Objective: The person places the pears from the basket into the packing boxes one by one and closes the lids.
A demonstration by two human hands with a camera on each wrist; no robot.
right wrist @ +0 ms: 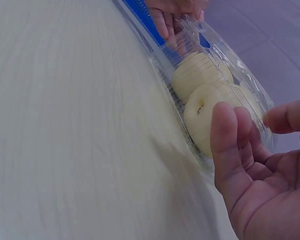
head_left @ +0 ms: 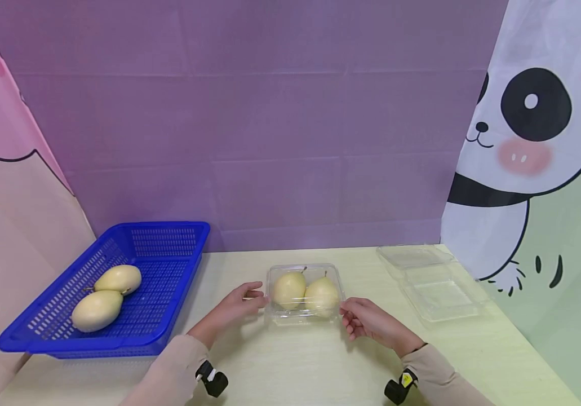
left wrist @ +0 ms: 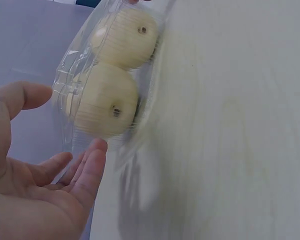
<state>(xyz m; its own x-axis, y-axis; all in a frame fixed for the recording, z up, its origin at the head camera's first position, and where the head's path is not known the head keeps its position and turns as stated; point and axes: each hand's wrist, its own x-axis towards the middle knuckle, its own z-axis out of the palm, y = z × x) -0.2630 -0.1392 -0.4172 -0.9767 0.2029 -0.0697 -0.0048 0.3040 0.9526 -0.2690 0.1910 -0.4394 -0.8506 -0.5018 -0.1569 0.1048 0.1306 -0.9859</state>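
Observation:
A clear plastic clamshell box (head_left: pixel 304 313) stands on the table with its lid over two pale yellow pears (head_left: pixel 289 290). At its left side is my left hand (head_left: pixel 242 304), thumb and fingers spread, fingertips right at the box wall. My right hand (head_left: pixel 368 322) pinches the box's front right corner between thumb and forefinger, the other fingers loosely bent. In the left wrist view the blossom ends of the pears (left wrist: pixel 107 100) show through the ribbed wall. The right wrist view has the thumb (right wrist: pixel 285 117) against the box's edge.
A blue plastic basket (head_left: pixel 168 293) with two more pears (head_left: pixel 97 310) stands at the left. Another clear clamshell box (head_left: pixel 442 296) lies opened out at the right, near the edge of the pale wooden table (head_left: pixel 290 366). A purple cloth backdrop (head_left: pixel 270 124) hangs behind.

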